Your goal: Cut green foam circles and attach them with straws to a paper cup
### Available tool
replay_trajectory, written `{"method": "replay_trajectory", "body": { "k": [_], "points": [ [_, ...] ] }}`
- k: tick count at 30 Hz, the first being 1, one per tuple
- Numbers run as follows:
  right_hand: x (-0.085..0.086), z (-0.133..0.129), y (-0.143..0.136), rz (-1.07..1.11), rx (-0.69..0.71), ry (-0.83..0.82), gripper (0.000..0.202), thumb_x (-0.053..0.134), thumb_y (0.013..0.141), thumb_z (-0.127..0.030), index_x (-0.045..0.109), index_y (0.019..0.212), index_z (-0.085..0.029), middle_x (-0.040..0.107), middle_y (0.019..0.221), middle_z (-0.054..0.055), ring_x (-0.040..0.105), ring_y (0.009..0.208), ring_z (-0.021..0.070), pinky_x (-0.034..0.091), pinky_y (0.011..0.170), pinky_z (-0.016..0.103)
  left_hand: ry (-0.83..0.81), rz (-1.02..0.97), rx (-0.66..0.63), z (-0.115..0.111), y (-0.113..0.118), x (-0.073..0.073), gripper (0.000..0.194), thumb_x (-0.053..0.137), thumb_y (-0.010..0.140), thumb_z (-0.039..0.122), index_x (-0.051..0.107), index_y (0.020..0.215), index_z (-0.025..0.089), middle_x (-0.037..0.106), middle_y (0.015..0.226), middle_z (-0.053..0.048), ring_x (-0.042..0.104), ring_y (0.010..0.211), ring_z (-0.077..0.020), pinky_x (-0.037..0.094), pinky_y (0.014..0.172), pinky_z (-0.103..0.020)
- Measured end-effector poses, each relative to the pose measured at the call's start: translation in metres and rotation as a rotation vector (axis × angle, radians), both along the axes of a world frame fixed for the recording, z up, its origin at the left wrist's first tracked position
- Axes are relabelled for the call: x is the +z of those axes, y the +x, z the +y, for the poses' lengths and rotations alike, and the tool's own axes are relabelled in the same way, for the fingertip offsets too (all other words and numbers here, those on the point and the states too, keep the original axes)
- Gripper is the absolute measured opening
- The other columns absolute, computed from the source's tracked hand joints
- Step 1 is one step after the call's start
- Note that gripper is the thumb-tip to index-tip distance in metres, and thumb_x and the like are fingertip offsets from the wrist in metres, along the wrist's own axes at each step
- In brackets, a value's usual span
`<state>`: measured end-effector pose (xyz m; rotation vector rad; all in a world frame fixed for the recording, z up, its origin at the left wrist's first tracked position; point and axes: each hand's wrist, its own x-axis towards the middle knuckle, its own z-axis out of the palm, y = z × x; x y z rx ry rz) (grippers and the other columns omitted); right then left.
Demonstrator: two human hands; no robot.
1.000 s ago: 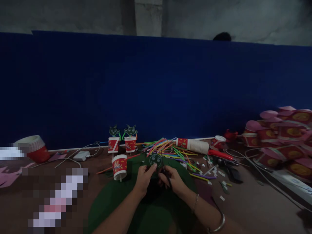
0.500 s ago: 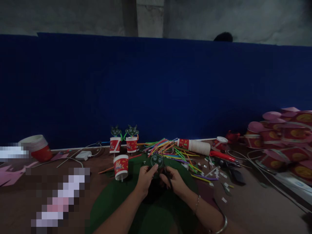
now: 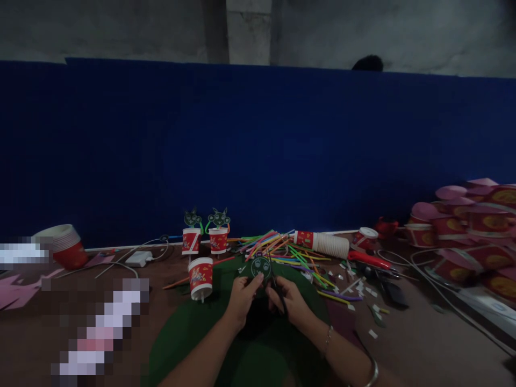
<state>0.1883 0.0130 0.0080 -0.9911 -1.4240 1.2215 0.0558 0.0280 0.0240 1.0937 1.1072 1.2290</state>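
Note:
Between thumb and fingers my left hand [image 3: 243, 298] pinches a dark green paper face cutout [image 3: 260, 266] with light drawn lines. My right hand [image 3: 288, 301] is closed round the dark handles of a pair of scissors [image 3: 276, 285], whose blades point up along the cutout's right edge. Whether the blades are cutting into the paper I cannot tell. Under both hands lies dark green paper [image 3: 193, 344]. Left of my left hand, a red and white paper cup [image 3: 200, 277] stands with a short straw stub at its lower end.
Behind stand two paper cups [image 3: 191, 241] topped with green animal faces. Colourful straws [image 3: 274, 244] and a row of nested cups [image 3: 326, 243] lie beyond my hands. Cables, a white adapter [image 3: 139, 258], paper scraps and a red-handled tool [image 3: 371, 259] surround them. Pink-and-red cup crafts [image 3: 455, 226] pile up right.
Both hands keep hold of the cutout and the scissors, nearly in place. The whole view has shifted slightly downward in the frame; the cups and straws stay where they were.

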Motion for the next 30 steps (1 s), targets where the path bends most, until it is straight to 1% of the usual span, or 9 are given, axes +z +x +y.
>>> {"method": "replay_trajectory", "body": {
  "k": [6, 10, 13, 17, 22, 26, 30],
  "points": [
    [0.0014, -0.0009, 0.0012, -0.018, 0.000, 0.057, 0.036, 0.059, 0.072, -0.052, 0.048, 0.067, -0.018, 0.047, 0.047, -0.005, 0.041, 0.042, 0.0079, 0.032, 0.042, 0.020, -0.003, 0.000, -0.023, 0.0026, -0.0013, -0.0053, 0.040, 0.070, 0.059, 0.048, 0.058, 0.049, 0.011, 0.043, 0.042, 0.004, 0.034, 0.041, -0.0050, 0.023, 0.041, -0.019],
    [0.0026, -0.0018, 0.0015, -0.018, -0.011, 0.048, 0.037, 0.058, 0.073, -0.052, 0.049, 0.067, -0.017, 0.047, 0.047, -0.005, 0.040, 0.042, 0.0077, 0.031, 0.042, 0.020, -0.001, -0.005, -0.035, 0.0023, -0.0011, -0.0032, 0.040, 0.070, 0.059, 0.047, 0.058, 0.049, 0.011, 0.043, 0.043, 0.004, 0.033, 0.042, -0.0052, 0.022, 0.041, -0.020],
    [0.0001, -0.0006, 0.0019, -0.005, 0.006, 0.048, 0.035, 0.058, 0.074, -0.051, 0.050, 0.070, -0.017, 0.049, 0.048, -0.005, 0.042, 0.043, 0.0082, 0.033, 0.043, 0.020, 0.007, -0.014, -0.036, 0.0023, -0.0012, -0.0021, 0.039, 0.070, 0.060, 0.047, 0.058, 0.049, 0.011, 0.042, 0.042, 0.004, 0.033, 0.042, -0.0053, 0.022, 0.041, -0.020],
    [-0.0030, 0.0010, 0.0026, 0.022, 0.030, 0.042, 0.034, 0.062, 0.073, -0.049, 0.051, 0.073, -0.016, 0.052, 0.050, -0.004, 0.043, 0.043, 0.0077, 0.033, 0.043, 0.020, 0.015, -0.005, -0.043, 0.0024, -0.0016, -0.0024, 0.039, 0.070, 0.060, 0.047, 0.058, 0.048, 0.011, 0.040, 0.041, 0.005, 0.030, 0.042, -0.0046, 0.021, 0.042, -0.020],
    [0.0003, -0.0010, 0.0033, 0.025, 0.034, 0.037, 0.034, 0.064, 0.070, -0.048, 0.051, 0.072, -0.017, 0.052, 0.051, -0.004, 0.044, 0.045, 0.0085, 0.034, 0.044, 0.020, 0.017, -0.021, -0.037, 0.0007, -0.0010, -0.0003, 0.037, 0.070, 0.061, 0.045, 0.059, 0.050, 0.011, 0.042, 0.042, 0.004, 0.030, 0.041, -0.0045, 0.021, 0.041, -0.020],
    [0.0029, -0.0025, 0.0029, 0.029, 0.029, 0.048, 0.034, 0.063, 0.071, -0.048, 0.050, 0.070, -0.017, 0.050, 0.051, -0.004, 0.044, 0.045, 0.0083, 0.033, 0.044, 0.020, -0.003, -0.041, -0.050, -0.0007, -0.0002, 0.0017, 0.038, 0.070, 0.061, 0.045, 0.057, 0.048, 0.012, 0.041, 0.041, 0.005, 0.030, 0.041, -0.0043, 0.021, 0.041, -0.020],
    [0.0014, -0.0010, 0.0026, 0.020, 0.014, 0.066, 0.035, 0.061, 0.072, -0.049, 0.050, 0.069, -0.017, 0.048, 0.049, -0.005, 0.042, 0.044, 0.0080, 0.033, 0.043, 0.020, -0.006, -0.059, -0.065, -0.0009, 0.0002, 0.0024, 0.038, 0.071, 0.060, 0.044, 0.057, 0.048, 0.011, 0.041, 0.042, 0.005, 0.029, 0.041, -0.0042, 0.020, 0.041, -0.019]
  ]
}}
